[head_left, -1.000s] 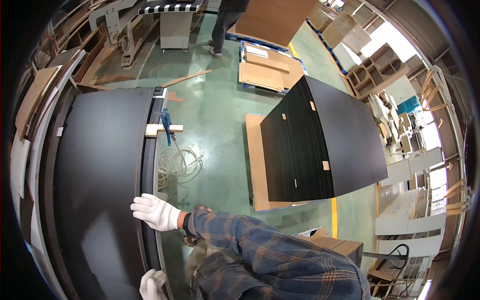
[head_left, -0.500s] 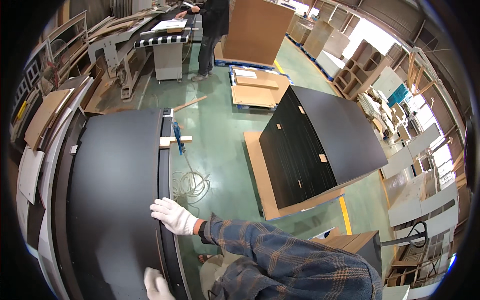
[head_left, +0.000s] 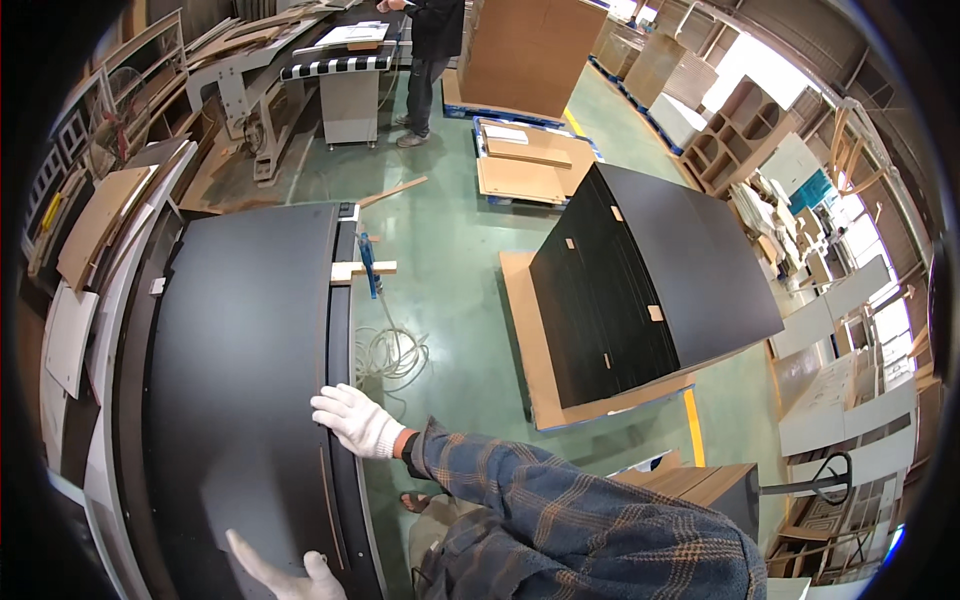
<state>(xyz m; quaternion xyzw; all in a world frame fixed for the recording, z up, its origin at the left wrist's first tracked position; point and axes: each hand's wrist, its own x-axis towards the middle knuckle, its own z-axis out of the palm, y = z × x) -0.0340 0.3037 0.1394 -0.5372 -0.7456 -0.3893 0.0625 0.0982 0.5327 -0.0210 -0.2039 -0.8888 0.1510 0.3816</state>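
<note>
A large matte black panel (head_left: 240,330) lies flat on the machine bed to my left. My right hand (head_left: 355,420), in a white knitted glove, rests on the panel's right edge with its fingers stretched across it. Lower down, my left hand (head_left: 285,575), also white-gloved, is over the near part of the panel. Its fingers reach out to the left and the thumb stands apart; it holds nothing. Whether it touches the surface I cannot tell. The lower frame edge cuts off its wrist.
A blue-handled tool (head_left: 368,265) and a light wood strip (head_left: 362,271) are at the bed's far right. A coiled hose (head_left: 395,355) lies on the green floor. Right of it, a stack of black panels (head_left: 640,290) sits on a pallet. A person (head_left: 430,70) stands at the back.
My left hand has spread its fingers and reached left over the panel. My right hand stays at the panel's edge. The whole view has shifted slightly.
</note>
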